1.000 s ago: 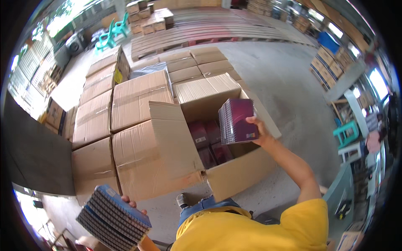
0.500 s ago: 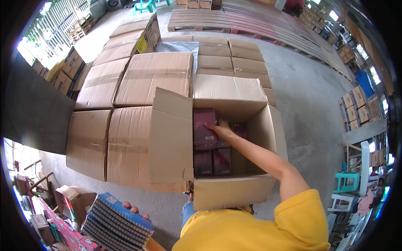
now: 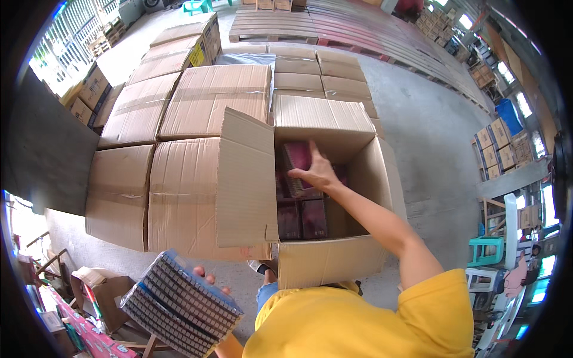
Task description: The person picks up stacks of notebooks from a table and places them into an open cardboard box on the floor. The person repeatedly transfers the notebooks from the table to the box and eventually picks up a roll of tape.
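My right hand [image 3: 320,173] reaches into an open cardboard box [image 3: 334,265], gripping a maroon pack of spiral notebooks [image 3: 296,157] with the thumb on its near side. The pack is tilted, its wire binding showing along the left edge. Beneath it, more maroon packs [image 3: 301,218] lie in the box's left part. Down at the lower left, my left hand [image 3: 210,279] holds a plastic-wrapped bundle of spiral notebooks [image 3: 182,307] with blue covers, rows of dark wire bindings facing me. Only a few of that hand's fingertips show above the bundle.
Large taped cartons [image 3: 215,101] stand left of and behind the open box, whose flaps spread outward. Wooden pallets [image 3: 352,36] lie at the back. At right are stacked cartons [image 3: 498,146] and a green stool [image 3: 484,252]. A smaller opened carton [image 3: 104,292] sits lower left.
My right hand has lifted and tilted the maroon pack off the layer below. The blue-covered bundle in my left hand has shifted right and turned more of its bindings toward me.
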### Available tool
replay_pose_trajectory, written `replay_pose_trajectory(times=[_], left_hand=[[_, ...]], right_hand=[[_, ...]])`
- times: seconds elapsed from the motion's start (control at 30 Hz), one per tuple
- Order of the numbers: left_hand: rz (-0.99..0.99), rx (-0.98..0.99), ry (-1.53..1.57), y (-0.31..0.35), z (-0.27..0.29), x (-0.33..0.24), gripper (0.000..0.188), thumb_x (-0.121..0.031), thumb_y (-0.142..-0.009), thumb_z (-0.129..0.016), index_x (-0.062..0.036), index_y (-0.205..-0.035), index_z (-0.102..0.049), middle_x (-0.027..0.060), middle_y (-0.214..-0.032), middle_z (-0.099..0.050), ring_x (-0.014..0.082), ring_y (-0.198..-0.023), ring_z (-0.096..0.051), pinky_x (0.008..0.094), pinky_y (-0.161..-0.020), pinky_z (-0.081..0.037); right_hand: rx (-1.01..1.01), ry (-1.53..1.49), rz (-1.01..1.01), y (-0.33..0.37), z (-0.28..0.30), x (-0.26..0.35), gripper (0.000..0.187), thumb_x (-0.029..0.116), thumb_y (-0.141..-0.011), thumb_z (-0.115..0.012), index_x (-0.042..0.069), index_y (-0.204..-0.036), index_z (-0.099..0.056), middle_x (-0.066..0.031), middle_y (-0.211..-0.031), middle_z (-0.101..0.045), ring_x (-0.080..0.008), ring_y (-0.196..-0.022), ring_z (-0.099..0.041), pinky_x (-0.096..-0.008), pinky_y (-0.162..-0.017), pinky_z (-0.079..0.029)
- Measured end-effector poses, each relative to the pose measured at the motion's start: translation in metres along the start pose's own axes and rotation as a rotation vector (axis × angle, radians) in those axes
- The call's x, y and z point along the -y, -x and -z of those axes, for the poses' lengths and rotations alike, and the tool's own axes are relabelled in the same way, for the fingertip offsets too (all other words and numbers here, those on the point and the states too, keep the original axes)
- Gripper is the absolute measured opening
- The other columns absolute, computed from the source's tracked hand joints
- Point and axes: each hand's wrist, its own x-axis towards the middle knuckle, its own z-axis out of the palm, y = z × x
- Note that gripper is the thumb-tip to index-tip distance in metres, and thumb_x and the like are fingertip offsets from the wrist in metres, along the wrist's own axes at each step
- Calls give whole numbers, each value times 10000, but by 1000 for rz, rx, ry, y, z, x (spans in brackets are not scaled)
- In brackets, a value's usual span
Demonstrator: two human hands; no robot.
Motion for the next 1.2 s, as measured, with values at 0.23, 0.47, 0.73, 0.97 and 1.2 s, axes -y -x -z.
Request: replay_pose_trajectory(times=[0.23, 0.47, 0.73, 0.97, 1.2], left_hand=[[-82, -100, -74, 17, -4, -42, 676, -258, -849, -725, -152, -1413, -368, 177, -1372, -345, 326, -1253, -411, 671, -992, -381], [-130, -157, 16, 16, 17, -62, 684, -284, -843, -726, -151, -1410, -367, 159, -1383, -352, 311, -1264, -418, 682, -998, -350], [-198, -166, -58, 33, 38, -87, 738, -353, -912, -635, -129, -1489, -232, 195, -1434, -263, 374, -1306, -337, 689, -987, -312], [5, -242, -85, -6, -5, -80, 716, -369, -890, -636, -112, -1450, -271, 157, -1382, -353, 311, -1295, -394, 617, -1055, -327], [169, -196, -583, -67, -48, 15, 807, -288, -850, -640, -86, -1490, -193, 152, -1402, -364, 281, -1282, -421, 515, -1060, -348]], right_hand=[[737, 780, -286, 31, 91, 24, 1112, 775, -632, -605, 15, -1423, -420, -237, -1276, -577, -344, -1169, -578, -417, -993, -452], [877, 927, -386, 47, 10, -72, 1216, 816, -683, -547, 22, -1521, -160, -199, -1366, -525, -300, -1223, -552, -360, -1018, -436], [958, 743, -201, 81, -2, -133, 1275, 585, -746, -728, 31, -1498, 140, -319, -1112, -621, -436, -1038, -625, -486, -910, -490], [876, 685, -102, 99, -38, -167, 1163, 364, -772, -756, 60, -1507, 93, -268, -1020, -668, -414, -951, -660, -479, -852, -509], [583, -801, -13, 76, 90, 79, 1044, 675, -748, -685, 115, -1518, -256, -138, -1253, -568, -246, -1095, -585, -376, -939, -481]])
